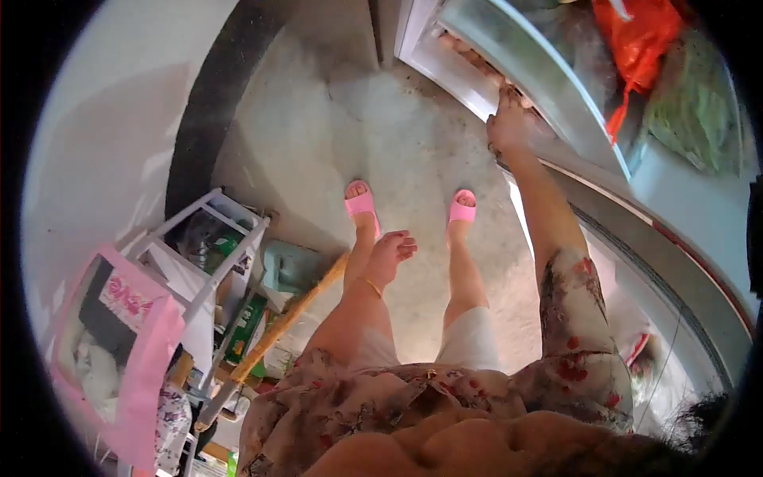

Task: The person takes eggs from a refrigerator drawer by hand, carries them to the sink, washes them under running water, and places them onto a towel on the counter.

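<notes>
My right hand (510, 123) reaches into the lower part of an open fridge (477, 95). Its fingers stretch toward a row of brownish rounded things (473, 56), possibly eggs, under a clear shelf or bin (548, 71). The fingertips are partly hidden and blurred, and I see nothing held. In front of my legs hangs my left hand (389, 258), fingers loosely bent and apart, with nothing in it. Higher in the fridge lie a red plastic bag (636, 48) and a clear bag of green vegetables (693, 107).
At left stands a white rack (214, 278) with bottles and boxes, with a pink-framed bag (151, 342) in front. A wooden pole (286, 326) leans beside it. Pink slippers (362, 199) are on my feet on the concrete floor (318, 135). A fridge door edge (660, 254) lies at right.
</notes>
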Available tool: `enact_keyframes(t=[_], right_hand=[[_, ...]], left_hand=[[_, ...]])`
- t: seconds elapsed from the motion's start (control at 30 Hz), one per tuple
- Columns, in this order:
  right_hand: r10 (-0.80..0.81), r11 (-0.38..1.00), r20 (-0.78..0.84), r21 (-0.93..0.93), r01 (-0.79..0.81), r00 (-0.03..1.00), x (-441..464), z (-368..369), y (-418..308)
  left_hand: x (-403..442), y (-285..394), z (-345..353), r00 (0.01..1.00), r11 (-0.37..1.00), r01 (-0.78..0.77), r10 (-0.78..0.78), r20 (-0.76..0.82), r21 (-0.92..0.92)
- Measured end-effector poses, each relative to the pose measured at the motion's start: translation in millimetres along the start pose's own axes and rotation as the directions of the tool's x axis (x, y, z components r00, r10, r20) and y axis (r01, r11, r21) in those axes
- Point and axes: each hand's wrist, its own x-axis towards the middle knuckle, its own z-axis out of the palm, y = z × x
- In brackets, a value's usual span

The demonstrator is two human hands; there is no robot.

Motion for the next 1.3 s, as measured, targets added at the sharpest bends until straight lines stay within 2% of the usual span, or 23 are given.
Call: enact_keyframes(t=[0.1,0.2,0.4,0.6,0.73,0.83,0.93,1.03,1.17,1.3], right_hand=[[-0.054,0.997,-0.028,-0.053,0.052,0.998,5,22,13],[-0.159,0.982,-0.138,-0.125,0.142,0.978,12,38,25],[-0.162,0.987,-0.19,-0.03,0.159,0.968,33,53,39],[-0.112,0.979,-0.293,-0.199,0.054,0.95,35,65,38],[-0.039,0.996,-0.229,-0.089,0.019,0.973,36,64,43],[0.025,1.0,-0.245,0.003,-0.025,0.969,34,60,40],[0.072,0.996,-0.101,0.068,-0.065,0.992,23,46,28],[0.034,0.999,-0.12,0.004,-0.034,0.992,20,47,28],[0.016,0.998,-0.087,0.061,-0.011,0.996,12,44,23],[0.015,0.992,-0.016,0.124,-0.013,1.0,2,41,14]], left_hand=[[23,-32,18,0.998,0.992,0.04,-0.033,0.054,-0.117],[45,-54,24,0.994,0.977,0.049,-0.027,0.11,-0.206],[72,-70,39,0.988,0.97,0.009,0.029,0.151,-0.242],[102,-68,46,0.986,0.955,-0.01,0.059,0.154,-0.298],[103,-58,45,0.994,0.966,-0.027,0.053,0.093,-0.258],[102,-56,46,0.993,0.967,-0.041,0.067,0.096,-0.25],[101,-53,47,0.991,0.969,-0.036,0.065,0.114,-0.246],[104,-54,45,0.991,0.967,-0.027,0.059,0.119,-0.251],[108,-51,39,0.987,0.952,-0.005,0.053,0.15,-0.305],[105,-47,46,0.993,0.962,0.002,0.03,0.111,-0.272]])
